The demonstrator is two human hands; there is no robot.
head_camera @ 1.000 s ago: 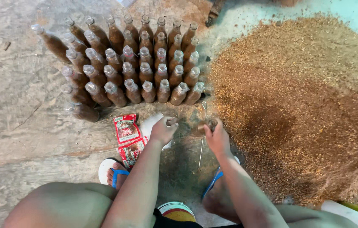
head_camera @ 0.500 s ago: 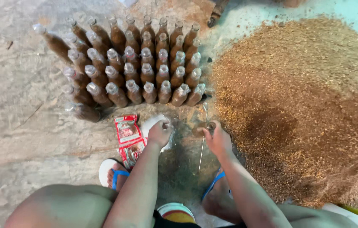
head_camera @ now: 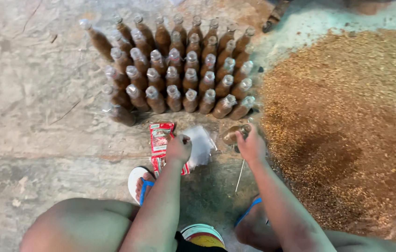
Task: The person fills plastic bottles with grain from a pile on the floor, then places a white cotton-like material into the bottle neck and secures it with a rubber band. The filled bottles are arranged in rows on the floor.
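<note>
Two hands busy: right hand closed round bottle; left hand pinching clear bag; filled bottles at 12 o'clock.

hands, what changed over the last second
The left hand drew in slightly, fist now closed over the clear plastic bags. The right hand kept holding the brown bottle. The bottle rows, red packet and sawdust pile stayed put.

Your left hand pinches at a clear plastic bag beside a red packet on the concrete floor. Your right hand grips a brown-filled bottle, near the standing bottles and the brown grain heap.
</note>
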